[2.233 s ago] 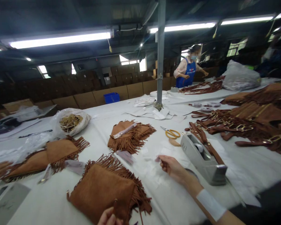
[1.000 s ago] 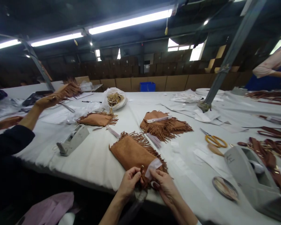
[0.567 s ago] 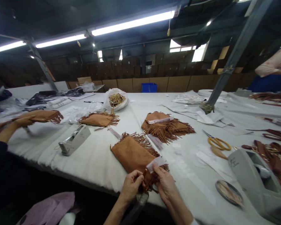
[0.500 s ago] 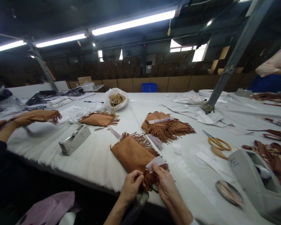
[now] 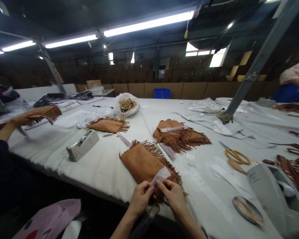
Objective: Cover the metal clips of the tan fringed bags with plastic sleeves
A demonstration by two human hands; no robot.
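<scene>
A brown suede pouch with fringe (image 5: pixel 142 162) lies on the white table (image 5: pixel 99 169) right in front of me. My left hand (image 5: pixel 140 199) and my right hand (image 5: pixel 173 196) meet at its near corner, fingers pinched together. Between them is a small strip of translucent white paper or tape (image 5: pixel 160 175), held against the pouch's corner, where a small fitting is mostly hidden by my fingers. A clear wrapper (image 5: pixel 151 210) hangs just below my hands.
A grey tape dispenser (image 5: pixel 271 196) stands at my right, a second one (image 5: pixel 82 145) at the left. Yellow-handled scissors (image 5: pixel 236 156), more fringed pouches (image 5: pixel 179 136) (image 5: pixel 108 125), brown straps (image 5: pixel 292 164) and a bag of hardware (image 5: pixel 126 105) lie around. Another person's hand (image 5: pixel 20 120) holds a pouch at far left.
My right hand came back from the table with the strip and joined my left hand at the pouch's corner. The person at left lowered their pouch. My view turned leftwards.
</scene>
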